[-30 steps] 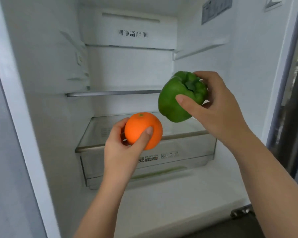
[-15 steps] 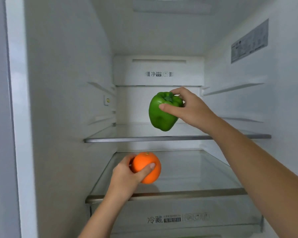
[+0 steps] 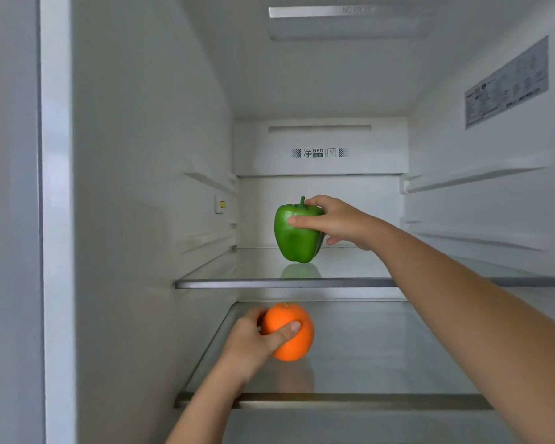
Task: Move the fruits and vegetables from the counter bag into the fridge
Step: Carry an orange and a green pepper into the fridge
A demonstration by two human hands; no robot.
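The right hand (image 3: pixel 337 222) grips the pepper (image 3: pixel 293 238) near its top at the upper shelf (image 3: pixel 237 283), the left hand (image 3: pixel 250 344) wraps the orange (image 3: pixel 293 338) over the lower shelf (image 3: pixel 366 400); both look light, firm, smooth, and the orange may roll.

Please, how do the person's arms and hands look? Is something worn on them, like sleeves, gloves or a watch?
The left hand and right hand wear no gloves, and no ring shows on them. The left forearm and right forearm show no sleeve, watch or bracelet up to the picture's edge.
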